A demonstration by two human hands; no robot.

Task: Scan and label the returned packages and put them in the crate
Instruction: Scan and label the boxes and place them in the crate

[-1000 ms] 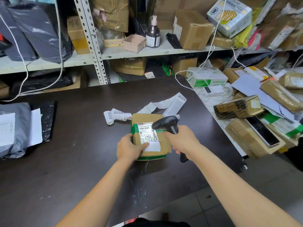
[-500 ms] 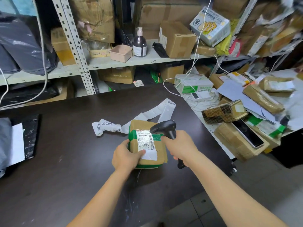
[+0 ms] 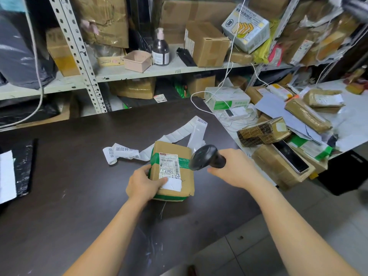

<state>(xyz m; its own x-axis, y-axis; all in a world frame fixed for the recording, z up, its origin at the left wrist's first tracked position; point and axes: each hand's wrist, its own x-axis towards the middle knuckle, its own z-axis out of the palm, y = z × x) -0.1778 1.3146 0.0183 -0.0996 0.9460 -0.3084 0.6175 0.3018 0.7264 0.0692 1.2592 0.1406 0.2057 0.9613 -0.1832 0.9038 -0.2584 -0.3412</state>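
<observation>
A brown cardboard package (image 3: 183,156) with green tape and a white shipping label lies on the dark table (image 3: 69,196). My left hand (image 3: 142,183) grips its near left corner, thumb on the label. My right hand (image 3: 235,169) is closed around a black handheld scanner (image 3: 204,157), whose head sits just right of the package and points at the label. A strip of white return labels (image 3: 175,134) with printed characters curls on the table behind the package. No crate is in view.
Several taped parcels (image 3: 264,131) and a phone (image 3: 290,156) are piled on the white table at right. A metal shelf rack (image 3: 169,69) with boxes, a pump bottle and hanging cables stands behind. Grey mailer bags (image 3: 12,172) lie at the left table edge.
My right hand has drawn the scanner back to the right, off the top of the package, and tipped it more level. The left hand keeps its hold on the package.
</observation>
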